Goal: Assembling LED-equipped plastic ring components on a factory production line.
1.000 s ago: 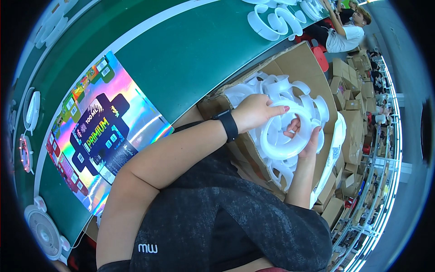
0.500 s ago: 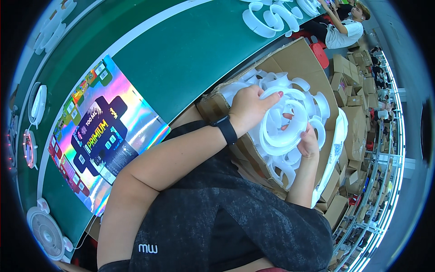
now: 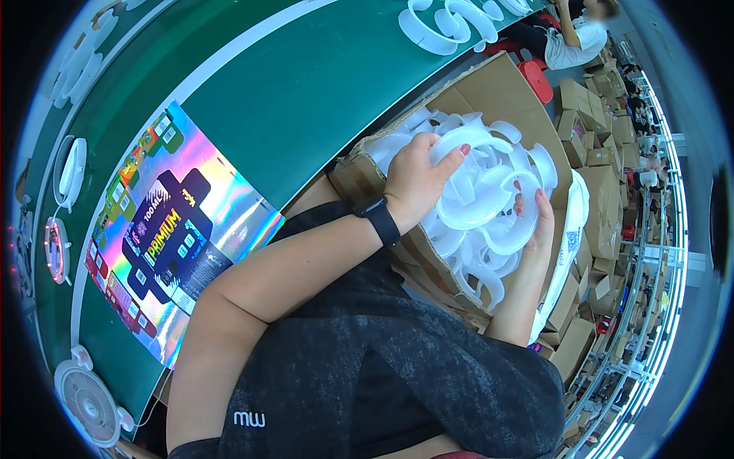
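My left hand (image 3: 415,177), with a dark watch at the wrist, is closed on the rim of a translucent white plastic ring (image 3: 464,219). The thumb lies across the ring's edge, while most of the other fingers are hidden. On the other side, my right hand (image 3: 540,220) grips a second white plastic ring (image 3: 511,246), fingertips showing through its opening. The two rings overlap above a cardboard box (image 3: 511,83) filled with several more loose white rings (image 3: 482,284).
Left of the box is a green table (image 3: 252,115) bearing a shiny printed sheet (image 3: 229,183). More white rings (image 3: 432,32) lie at its far end. Beyond sits a person (image 3: 577,46) near a red stool (image 3: 537,80). Stacked cartons (image 3: 600,206) and a white bag (image 3: 569,237) are at right.
My right hand has shifted right and slightly up. The rings that were bunched together between my hands are now spread further apart.
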### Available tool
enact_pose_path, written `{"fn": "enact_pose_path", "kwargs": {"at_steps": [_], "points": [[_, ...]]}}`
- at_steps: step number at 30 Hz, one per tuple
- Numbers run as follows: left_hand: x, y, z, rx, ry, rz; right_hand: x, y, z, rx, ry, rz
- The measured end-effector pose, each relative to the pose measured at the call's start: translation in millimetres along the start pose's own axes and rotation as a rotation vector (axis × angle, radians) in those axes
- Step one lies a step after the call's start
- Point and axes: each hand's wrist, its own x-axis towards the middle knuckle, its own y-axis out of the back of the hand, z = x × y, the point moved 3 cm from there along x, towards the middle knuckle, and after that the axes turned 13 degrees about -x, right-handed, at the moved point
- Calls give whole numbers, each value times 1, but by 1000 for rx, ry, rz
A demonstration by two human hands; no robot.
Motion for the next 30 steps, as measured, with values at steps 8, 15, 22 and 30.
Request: {"fn": "enact_pose_path", "kwargs": {"at_steps": [8, 15, 22, 30], "points": [[-12, -4, 28, 530, -43, -307, 7, 50, 14, -142, -33, -89], [-8, -2, 17, 491, -231, -118, 20, 46, 23, -287, 5, 542], [-58, -5, 33, 1191, 50, -1031, 19, -82, 2, -1017, 531, -6], [-76, 13, 34, 1166, -240, -1030, 78, -184, 84, -1562, 530, -110]]}}
